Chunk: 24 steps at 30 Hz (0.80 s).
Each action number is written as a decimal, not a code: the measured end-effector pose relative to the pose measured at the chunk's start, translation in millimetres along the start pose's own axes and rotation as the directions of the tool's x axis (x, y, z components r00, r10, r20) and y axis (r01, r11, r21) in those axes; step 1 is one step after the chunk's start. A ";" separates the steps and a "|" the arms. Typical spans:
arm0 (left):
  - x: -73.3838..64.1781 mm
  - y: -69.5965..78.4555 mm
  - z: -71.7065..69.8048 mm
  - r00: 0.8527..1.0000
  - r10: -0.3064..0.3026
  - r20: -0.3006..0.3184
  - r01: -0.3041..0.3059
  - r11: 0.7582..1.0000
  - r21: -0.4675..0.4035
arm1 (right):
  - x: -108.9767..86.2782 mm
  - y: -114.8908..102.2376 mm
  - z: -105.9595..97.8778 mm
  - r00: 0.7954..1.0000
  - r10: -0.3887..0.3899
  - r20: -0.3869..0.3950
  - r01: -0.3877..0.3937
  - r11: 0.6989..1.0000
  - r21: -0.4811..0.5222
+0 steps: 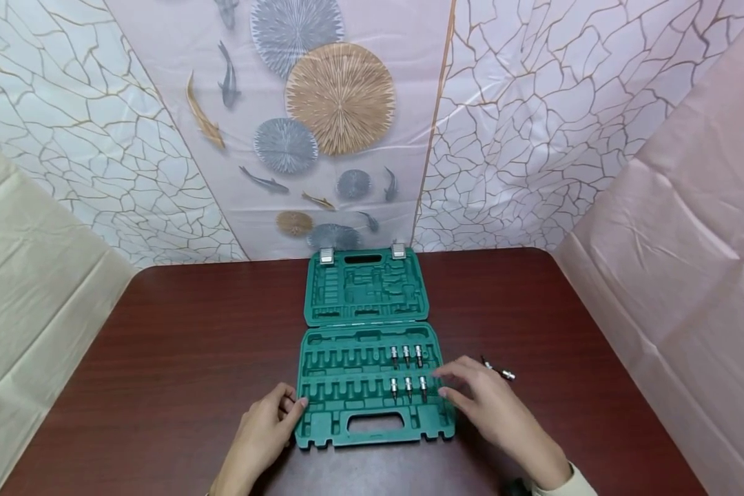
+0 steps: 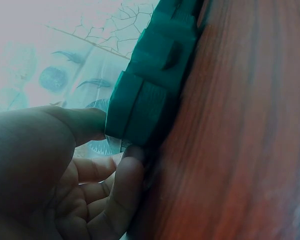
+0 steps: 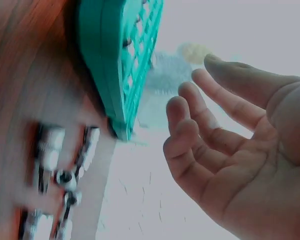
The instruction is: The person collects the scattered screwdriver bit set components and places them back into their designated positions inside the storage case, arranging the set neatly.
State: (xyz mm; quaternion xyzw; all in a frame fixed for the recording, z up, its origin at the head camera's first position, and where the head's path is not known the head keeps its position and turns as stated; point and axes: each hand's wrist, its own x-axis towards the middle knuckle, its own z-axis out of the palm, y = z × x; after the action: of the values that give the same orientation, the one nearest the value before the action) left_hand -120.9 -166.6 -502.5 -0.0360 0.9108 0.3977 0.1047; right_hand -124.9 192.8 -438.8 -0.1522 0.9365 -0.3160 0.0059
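A green plastic tool case (image 1: 322,421) lies unfolded on the table. Three metal bit sockets (image 1: 406,355) sit in its upper row of slots and three more (image 1: 408,388) in the lower row, all toward the right. At the case's left edge, my left hand (image 1: 262,426) grips the rim; the left wrist view shows the thumb on one face of the case (image 2: 140,107) and fingers curled at the other. My right hand (image 1: 486,406) hovers by the case's right edge, fingers parted and holding nothing. In the right wrist view, several loose bit sockets (image 3: 51,150) lie beside the case.
The case's lid (image 1: 366,313) lies back toward the patterned wall cloth (image 1: 341,96), its two latches upward. Dark red-brown tabletop (image 1: 192,372) surrounds the case. Pale cloth (image 1: 676,275) hangs along the right side, and more cloth (image 1: 37,296) along the left.
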 end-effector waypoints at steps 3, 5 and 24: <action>0.4 0.3 0.1 1.000 -0.002 0.002 0.002 1.000 0.000 | -11.2 4.7 -5.9 0.999 0.017 -0.036 -0.018 0.999 -0.032; 0.4 0.5 0.1 1.000 -0.006 0.005 0.006 1.000 0.000 | -18.3 8.3 -8.2 0.998 0.024 -0.050 -0.029 0.996 -0.084; 0.4 0.2 0.3 1.000 -0.016 0.001 0.016 1.000 0.011 | -51.0 62.3 3.8 0.984 -0.139 -0.115 0.088 0.927 -0.364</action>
State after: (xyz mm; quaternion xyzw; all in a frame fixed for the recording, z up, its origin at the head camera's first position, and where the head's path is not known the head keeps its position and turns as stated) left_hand -121.2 -166.2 -502.6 -0.0425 0.9126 0.3920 0.1083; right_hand -93.3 252.3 -483.1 -0.1823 0.9660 -0.1499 -0.1053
